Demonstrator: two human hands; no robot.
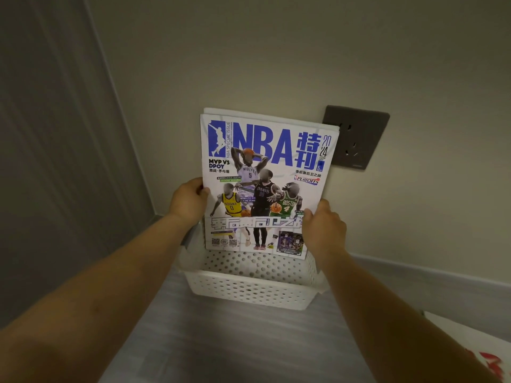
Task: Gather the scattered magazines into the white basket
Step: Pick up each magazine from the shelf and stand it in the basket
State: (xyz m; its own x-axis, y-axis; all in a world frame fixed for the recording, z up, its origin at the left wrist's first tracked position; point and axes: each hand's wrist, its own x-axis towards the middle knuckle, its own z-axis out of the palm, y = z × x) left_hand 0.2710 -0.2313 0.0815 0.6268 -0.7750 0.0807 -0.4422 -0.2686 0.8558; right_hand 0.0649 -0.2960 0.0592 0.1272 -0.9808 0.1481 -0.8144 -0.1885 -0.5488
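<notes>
Glossy basketball magazines point(265, 183), gripped by left hand point(189, 201) at 9 o'clock and right hand point(322, 230) at 4, hung upright over the white perforated plastic basket point(249, 288); the placing step seemingly needed a straight lowering.

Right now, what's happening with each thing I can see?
magazines: stacked, held upright over the white basket, not yet let go.
left hand: grips the stack's left edge.
right hand: grips the stack's right edge.
white basket: on the floor, visible inside bare.
wall socket: nothing plugged in.
</notes>
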